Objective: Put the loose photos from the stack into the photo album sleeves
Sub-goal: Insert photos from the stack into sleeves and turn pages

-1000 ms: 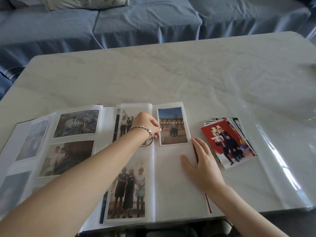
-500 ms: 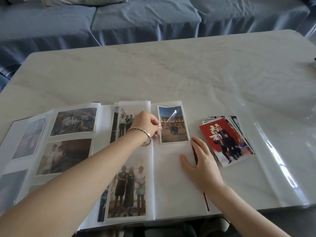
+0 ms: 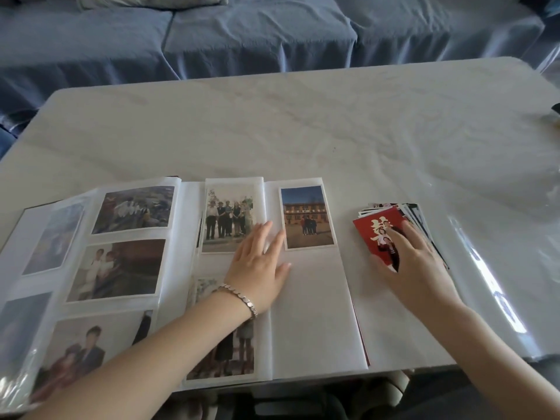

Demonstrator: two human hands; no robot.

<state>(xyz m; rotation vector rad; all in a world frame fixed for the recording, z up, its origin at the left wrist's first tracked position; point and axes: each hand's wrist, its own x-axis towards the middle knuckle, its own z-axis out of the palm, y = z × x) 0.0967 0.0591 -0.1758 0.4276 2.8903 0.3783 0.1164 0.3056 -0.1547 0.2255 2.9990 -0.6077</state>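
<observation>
Loose glossy photos in a fanned stack [image 3: 419, 215], topped by a red portrait print [image 3: 372, 230], lie on the pale marble-look counter [image 3: 303, 131] just right of the white-paged photo album [image 3: 315, 322], which lies spread flat. The person's right grip [image 3: 418, 262] rests on the top print with its fingers fairly straight and spread, not yet lifting it. The left grip [image 3: 257, 268], with a silver link bracelet [image 3: 239, 298] at the wrist, lies flat with straight fingers on the album page, beside a sleeved print of a reddish building [image 3: 306, 218]. Below that print the page looks unfilled. The step in hand appears to be taking the next photo. It would go best by sliding only the red print off with the fingertips and pinching it by its edges to spare the gloss. The left palm should pin the page so the album cannot shift, and the print should go in squarely at the sleeve's opening, whose side cannot be told from this view.
</observation>
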